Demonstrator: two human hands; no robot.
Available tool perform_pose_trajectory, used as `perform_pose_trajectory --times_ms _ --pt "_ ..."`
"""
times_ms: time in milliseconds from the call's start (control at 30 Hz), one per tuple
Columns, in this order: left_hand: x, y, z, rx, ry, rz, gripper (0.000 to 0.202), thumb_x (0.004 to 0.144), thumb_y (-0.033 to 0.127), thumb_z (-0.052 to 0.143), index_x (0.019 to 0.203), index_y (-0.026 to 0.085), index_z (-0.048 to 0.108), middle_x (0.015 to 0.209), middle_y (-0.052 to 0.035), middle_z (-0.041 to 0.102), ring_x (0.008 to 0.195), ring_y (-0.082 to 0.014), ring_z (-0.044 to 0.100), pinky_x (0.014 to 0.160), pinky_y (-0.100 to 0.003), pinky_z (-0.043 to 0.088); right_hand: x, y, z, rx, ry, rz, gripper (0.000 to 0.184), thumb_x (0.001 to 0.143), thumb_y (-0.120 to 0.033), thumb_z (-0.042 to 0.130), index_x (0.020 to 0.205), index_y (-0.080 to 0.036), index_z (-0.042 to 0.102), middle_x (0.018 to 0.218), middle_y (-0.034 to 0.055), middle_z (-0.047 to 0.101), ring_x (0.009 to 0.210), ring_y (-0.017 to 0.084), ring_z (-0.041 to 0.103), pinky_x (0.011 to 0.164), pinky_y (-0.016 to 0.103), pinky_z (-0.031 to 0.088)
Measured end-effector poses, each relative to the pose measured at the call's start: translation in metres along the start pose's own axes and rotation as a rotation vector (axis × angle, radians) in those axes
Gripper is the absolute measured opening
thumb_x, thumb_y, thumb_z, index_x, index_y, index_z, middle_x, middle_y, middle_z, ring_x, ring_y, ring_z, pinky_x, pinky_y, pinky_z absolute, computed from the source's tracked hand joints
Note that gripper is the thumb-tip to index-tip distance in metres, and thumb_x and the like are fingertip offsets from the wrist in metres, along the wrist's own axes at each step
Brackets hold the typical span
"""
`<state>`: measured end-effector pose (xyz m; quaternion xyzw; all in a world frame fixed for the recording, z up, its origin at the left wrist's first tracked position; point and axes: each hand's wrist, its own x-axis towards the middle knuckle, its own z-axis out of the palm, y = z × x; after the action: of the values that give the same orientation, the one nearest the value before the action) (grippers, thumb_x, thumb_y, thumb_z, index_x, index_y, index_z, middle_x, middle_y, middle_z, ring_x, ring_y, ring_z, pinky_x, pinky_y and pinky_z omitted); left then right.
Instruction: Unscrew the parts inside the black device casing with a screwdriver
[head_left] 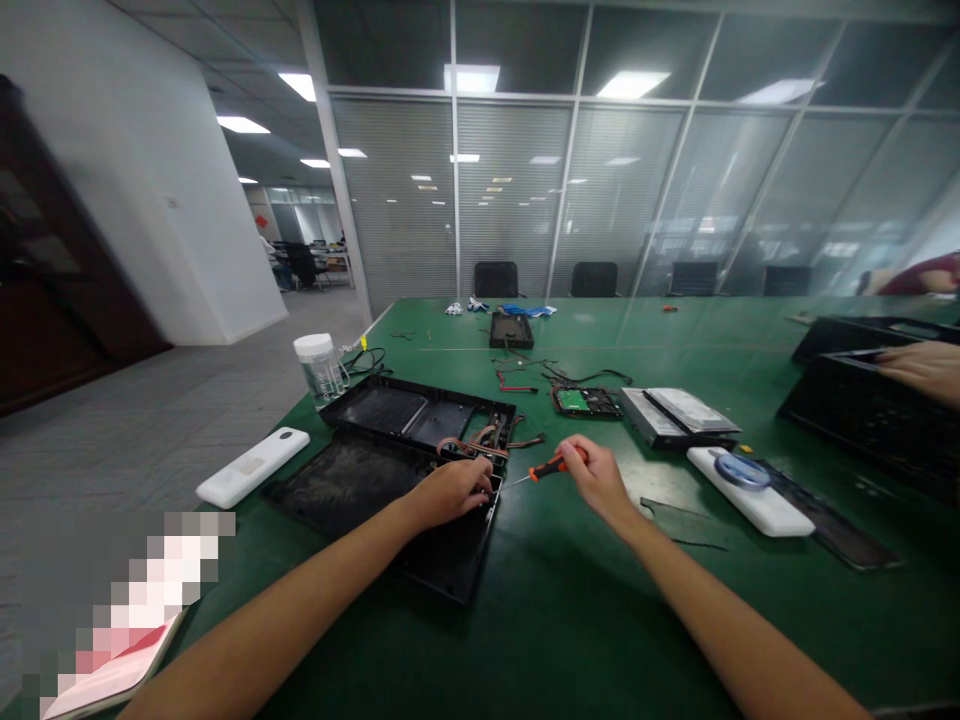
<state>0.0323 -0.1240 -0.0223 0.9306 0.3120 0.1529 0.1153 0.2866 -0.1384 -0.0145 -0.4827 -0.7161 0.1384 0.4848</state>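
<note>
Black, dusty rectangular case [326, 492] lies opened out on the glossy green table [570, 630], beneath the left hand [457, 487]. That hand's fingers curl at the case's right edge; whether they pinch anything, I cannot tell. Thumb and fingers of the right hand [598, 478] close around the handle of an orange-and-black screwdriver [547, 467], its thin metal shaft pointing left at the same edge; contact at the tip is unclear. Multicoloured ribbon-like cables [472, 443] sit just behind the left hand.

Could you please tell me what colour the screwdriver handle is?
The screwdriver handle is orange and black, seen in the head view.
</note>
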Motion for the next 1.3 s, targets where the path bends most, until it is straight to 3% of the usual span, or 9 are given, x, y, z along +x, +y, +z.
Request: perform_pose_trajectory --times_ms 633,733,867,1000,1067,1200,1300 --pt "0.001 0.000 0.003 -0.003 0.002 -0.010 0.032 0.080 0.016 0.056 0.108 0.017 0.041 0.097 -0.0040 0.063 0.100 -0.0157 0.054 0.086 -0.027 0.039 -0.004 -0.012 0.002 -0.284 -0.052 -0.169 0.028 0.084 -0.039 0.042 0.074 -0.019 0.060 0.062 0.0006 0.060 0.056 0.013 0.053 0.056 0.022 0.035" --pt "0.001 0.001 0.001 0.003 0.003 -0.010 0.032 0.080 0.016 0.056 0.109 0.016 0.041 0.096 -0.0037 0.063 0.100 -0.0159 0.054 0.086 -0.027 0.039 -0.001 -0.028 -0.002 -0.395 -0.112 -0.246 0.030 0.085 -0.040 0.042 0.076 -0.019 0.061 0.063 0.0018 0.062 0.058 0.013 0.055 0.057 0.023 0.033" --pt "0.000 0.003 -0.001 0.004 0.012 -0.011 0.031 0.080 0.016 0.056 0.108 0.017 0.042 0.095 -0.0034 0.063 0.099 -0.0164 0.055 0.085 -0.027 0.040 0.012 -0.070 -0.010 -0.655 -0.264 -0.310 0.040 0.086 -0.047 0.038 0.069 -0.018 0.060 0.058 0.0050 0.061 0.054 0.015 0.054 0.054 0.025 0.030" --pt "0.000 0.002 0.001 0.020 0.027 -0.006 0.032 0.079 0.016 0.058 0.106 0.017 0.042 0.093 -0.0025 0.063 0.097 -0.0168 0.055 0.083 -0.027 0.040 0.027 -0.105 -0.006 -0.648 -0.440 -0.354 0.032 0.089 -0.041 0.035 0.095 -0.020 0.059 0.066 0.0047 0.064 0.058 0.018 0.057 0.055 0.026 0.031" --pt "0.000 0.001 0.002 0.030 0.039 -0.004 0.030 0.078 0.016 0.059 0.103 0.016 0.043 0.093 -0.0028 0.063 0.096 -0.0173 0.055 0.082 -0.027 0.040 0.034 -0.113 0.002 -0.637 -0.437 -0.315 0.033 0.089 -0.041 0.035 0.098 -0.020 0.058 0.069 0.0056 0.065 0.062 0.019 0.059 0.058 0.026 0.033" --pt "0.000 0.001 0.004 0.044 0.045 -0.011 0.025 0.078 0.017 0.059 0.098 0.016 0.044 0.093 -0.0036 0.063 0.094 -0.0179 0.056 0.080 -0.027 0.041 0.044 -0.123 0.015 -0.786 -0.279 -0.128 0.050 0.089 -0.050 0.030 0.072 -0.015 0.062 0.067 0.0142 0.064 0.070 0.025 0.062 0.063 0.032 0.038" --pt "0.001 0.000 0.004 0.031 0.042 -0.017 0.021 0.078 0.016 0.058 0.095 0.016 0.045 0.092 -0.0038 0.063 0.091 -0.0179 0.057 0.078 -0.027 0.041 0.045 -0.130 0.015 -0.816 -0.407 -0.125 0.043 0.089 -0.045 0.029 0.094 -0.015 0.060 0.077 0.0118 0.066 0.074 0.023 0.063 0.064 0.031 0.040"
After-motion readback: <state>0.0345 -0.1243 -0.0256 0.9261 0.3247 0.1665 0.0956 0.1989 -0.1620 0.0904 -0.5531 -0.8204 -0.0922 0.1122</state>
